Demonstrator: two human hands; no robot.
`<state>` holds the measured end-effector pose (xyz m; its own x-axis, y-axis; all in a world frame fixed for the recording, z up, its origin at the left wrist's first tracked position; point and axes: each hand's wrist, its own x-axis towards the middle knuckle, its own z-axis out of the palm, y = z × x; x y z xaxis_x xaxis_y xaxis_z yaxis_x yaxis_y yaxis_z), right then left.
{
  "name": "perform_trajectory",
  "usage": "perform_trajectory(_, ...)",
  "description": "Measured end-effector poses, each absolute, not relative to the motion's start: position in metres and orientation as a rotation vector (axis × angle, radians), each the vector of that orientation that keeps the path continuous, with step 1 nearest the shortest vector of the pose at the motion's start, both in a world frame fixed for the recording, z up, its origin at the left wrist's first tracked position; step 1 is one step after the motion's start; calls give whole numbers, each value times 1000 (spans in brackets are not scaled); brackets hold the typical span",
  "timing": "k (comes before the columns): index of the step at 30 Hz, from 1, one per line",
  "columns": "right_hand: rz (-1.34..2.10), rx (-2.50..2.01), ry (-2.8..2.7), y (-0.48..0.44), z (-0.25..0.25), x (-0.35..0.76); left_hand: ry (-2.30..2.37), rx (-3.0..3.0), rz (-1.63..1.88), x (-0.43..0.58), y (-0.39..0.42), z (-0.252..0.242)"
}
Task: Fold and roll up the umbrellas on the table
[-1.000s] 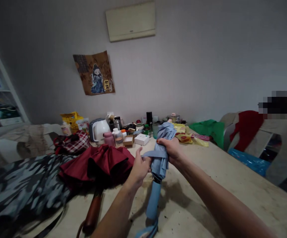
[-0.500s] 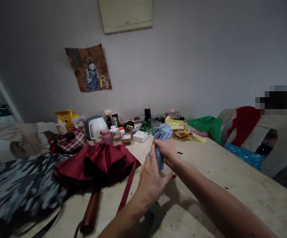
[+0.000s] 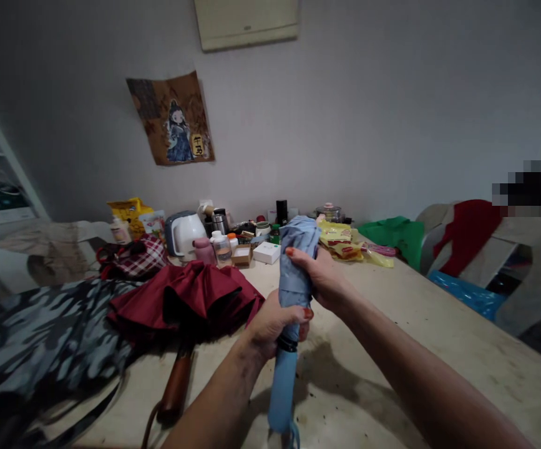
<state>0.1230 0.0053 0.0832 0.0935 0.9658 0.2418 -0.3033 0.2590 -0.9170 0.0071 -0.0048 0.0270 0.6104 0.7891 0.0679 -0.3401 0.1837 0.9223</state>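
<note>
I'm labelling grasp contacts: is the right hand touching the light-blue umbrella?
Touching. The head view shows the right hand gripping the light-blue umbrella, its thumb lying across the gathered fabric.

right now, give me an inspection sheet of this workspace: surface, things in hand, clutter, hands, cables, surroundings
surface: pale table, dark specks and stains
things in hand: blue umbrella, canopy gathered, handle end toward the wearer
clutter: dark red umbrella and camouflage fabric at left; kettle, white box and yellow packets farther back
hands: left hand grips the canopy just above the handle; right hand grips higher up
cables: nothing seen clearly
surroundings: poster and wall unit on the wall; red cloth on a chair at right
</note>
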Motion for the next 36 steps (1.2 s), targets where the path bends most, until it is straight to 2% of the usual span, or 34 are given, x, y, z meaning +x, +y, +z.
perform_trajectory(5,1193,-746,-1338,13,84,140,157,913,795,-14,8,32)
perform_trajectory(10,1188,-828,-1730,14,81,147,91,873,812,-28,11,40)
perform_trajectory(13,1106,-831,-1666,18,77,147,89,885,820,-29,10,41)
perform_trajectory(19,1234,-645,-1567,23,78,152,107,956,782,-30,11,37)
perform_trajectory(27,824,-705,-2023,5,97,170,177,999,914,-31,14,39)
perform_trajectory(32,776,-713,-2258,-6,105,168,234,942,1002,-28,12,38)
perform_trajectory(36,769,-749,-2156,-2,102,167,322,1016,1025,-24,12,37)
